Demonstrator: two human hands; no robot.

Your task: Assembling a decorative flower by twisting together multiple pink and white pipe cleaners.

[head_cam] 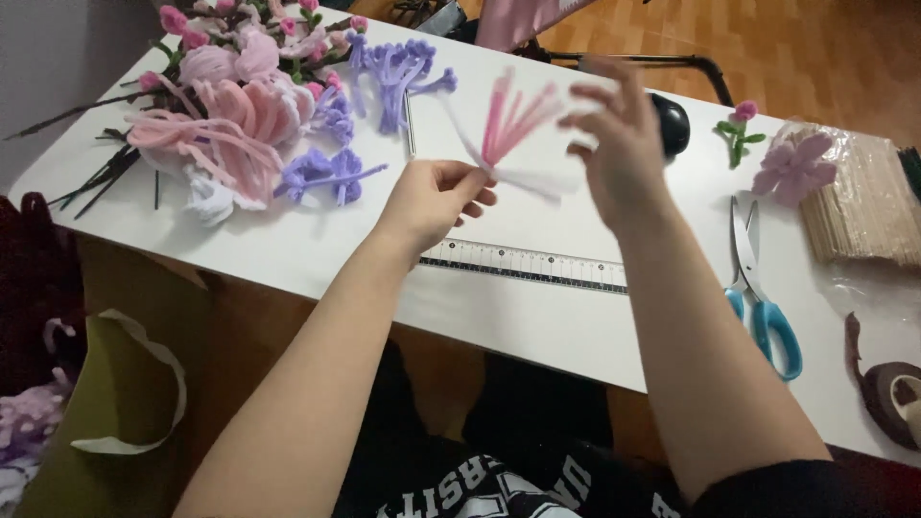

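Note:
My left hand [436, 197] pinches the base of a small bundle of pink and white pipe cleaners [513, 120], which fan upward above the white table [288, 245]. My right hand [624, 144] is blurred, fingers spread, touching the upper ends of the bundle from the right. Below both hands a steel L-shaped ruler [528, 264] lies flat on the table.
A heap of pink, white and purple pipe-cleaner flowers [249, 115] fills the back left. Blue-handled scissors [758, 288], a bag of wooden sticks [863, 211], a purple flower [794, 165], a small pink bud [739, 125], a black round object [672, 125] and brown floral tape [887, 388] lie at the right.

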